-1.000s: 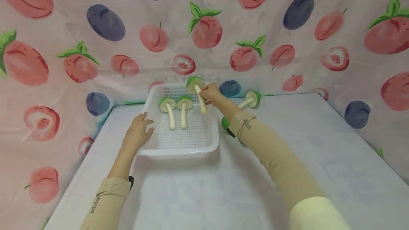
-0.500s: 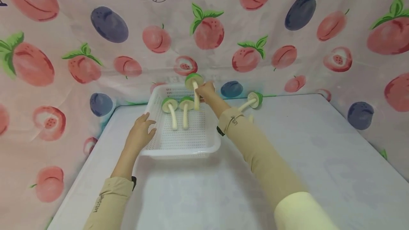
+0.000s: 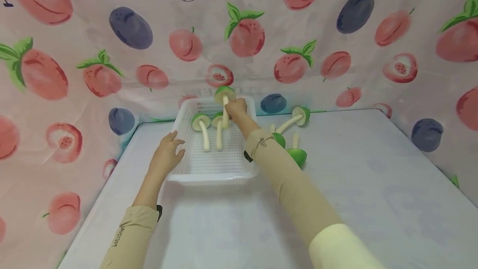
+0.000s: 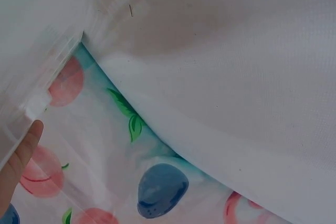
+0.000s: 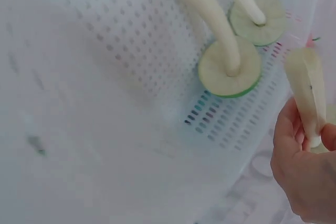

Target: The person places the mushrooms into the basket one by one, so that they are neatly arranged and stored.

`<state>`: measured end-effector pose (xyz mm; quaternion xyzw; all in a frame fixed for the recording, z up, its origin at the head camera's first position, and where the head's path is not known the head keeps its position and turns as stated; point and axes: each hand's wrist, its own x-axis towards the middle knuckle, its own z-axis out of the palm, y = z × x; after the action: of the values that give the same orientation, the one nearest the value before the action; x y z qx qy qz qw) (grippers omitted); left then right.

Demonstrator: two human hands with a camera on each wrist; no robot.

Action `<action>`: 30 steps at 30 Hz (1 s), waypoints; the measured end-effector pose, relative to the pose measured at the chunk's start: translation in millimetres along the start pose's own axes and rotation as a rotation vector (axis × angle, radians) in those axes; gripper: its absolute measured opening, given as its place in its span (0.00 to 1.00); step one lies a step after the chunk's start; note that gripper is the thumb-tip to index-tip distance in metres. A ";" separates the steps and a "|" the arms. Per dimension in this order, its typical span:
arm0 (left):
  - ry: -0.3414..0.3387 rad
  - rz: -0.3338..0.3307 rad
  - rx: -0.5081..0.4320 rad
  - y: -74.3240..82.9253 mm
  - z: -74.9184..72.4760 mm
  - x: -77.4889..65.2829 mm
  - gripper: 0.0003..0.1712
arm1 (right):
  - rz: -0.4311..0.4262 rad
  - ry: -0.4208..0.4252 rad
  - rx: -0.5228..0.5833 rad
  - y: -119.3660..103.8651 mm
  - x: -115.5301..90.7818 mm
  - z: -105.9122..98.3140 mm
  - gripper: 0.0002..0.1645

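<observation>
In the head view my right hand point(image 3: 237, 109) pinches the pale stem of a green-capped toy mushroom point(image 3: 225, 93) above the back of a white plastic basket point(image 3: 220, 177). The right wrist view shows thumb and fingers round that stem point(image 5: 305, 85); its cap is mostly out of sight there. Two more mushrooms lie side by side in the basket, the left one point(image 3: 205, 134) and the right one point(image 3: 219, 138), caps towards the back. My left hand point(image 3: 166, 152) rests at the basket's left rim with fingers spread. In the left wrist view, one fingertip point(image 4: 35, 129) touches the basket wall point(image 4: 21, 87).
Right of the basket, several more green-capped mushrooms lie on the white table point(image 3: 373, 169), among them one at the back point(image 3: 301, 116) and one nearer point(image 3: 298, 157), partly behind my right sleeve. A fruit-print cloth point(image 3: 246, 65) hangs behind the table.
My right hand has carried its mushroom a little left, towards the two in the basket. More of the mushrooms on the table now show beside the right sleeve. My left hand stays at the rim.
</observation>
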<state>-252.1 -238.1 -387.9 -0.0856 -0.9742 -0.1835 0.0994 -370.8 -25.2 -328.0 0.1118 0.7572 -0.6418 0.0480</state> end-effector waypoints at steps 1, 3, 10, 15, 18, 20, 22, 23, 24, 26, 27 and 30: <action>0.003 -0.001 -0.001 0.3 0.1 0.0 0.18 | -0.009 0.020 -0.031 2.7 1.2 1.3 0.10; 0.005 0.001 -0.001 0.3 0.5 0.1 0.18 | -0.015 0.061 -0.098 7.9 4.0 3.7 0.06; 0.007 -0.012 -0.004 1.3 0.5 -0.4 0.18 | 0.005 0.130 -0.176 28.4 17.9 8.4 0.05; 0.017 -0.004 0.007 0.1 -0.5 -0.5 0.18 | 0.024 0.152 -0.177 68.0 79.9 22.2 0.18; 0.019 0.005 0.013 0.6 -0.3 0.3 0.18 | 0.040 0.173 -0.158 83.8 96.4 25.7 0.25; 0.021 0.006 0.014 0.4 0.0 0.6 0.18 | 0.065 0.165 -0.148 90.6 100.9 26.6 0.30; 0.024 0.007 0.013 0.2 0.5 1.0 0.18 | 0.070 0.201 -0.165 88.6 90.2 26.5 0.31; 0.024 0.007 0.011 0.1 0.8 1.1 0.18 | 0.079 0.206 -0.165 91.5 90.8 27.2 0.32; 0.024 0.007 0.009 0.2 0.9 1.2 0.18 | 0.099 0.183 -0.156 83.0 72.8 22.6 0.33; 0.021 0.005 0.007 0.3 1.4 1.3 0.18 | 0.128 0.157 -0.130 71.0 45.7 16.5 0.33; 0.020 0.003 0.008 0.3 1.5 1.2 0.18 | 0.135 0.156 -0.139 68.4 38.9 15.6 0.32; 0.019 -0.006 0.009 0.2 1.1 0.5 0.18 | 0.141 0.128 -0.137 79.8 52.0 19.9 0.32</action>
<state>-252.7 -237.4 -388.7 -0.0807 -0.9743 -0.1801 0.1085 -404.2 -27.1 -419.4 0.2019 0.7911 -0.5750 0.0524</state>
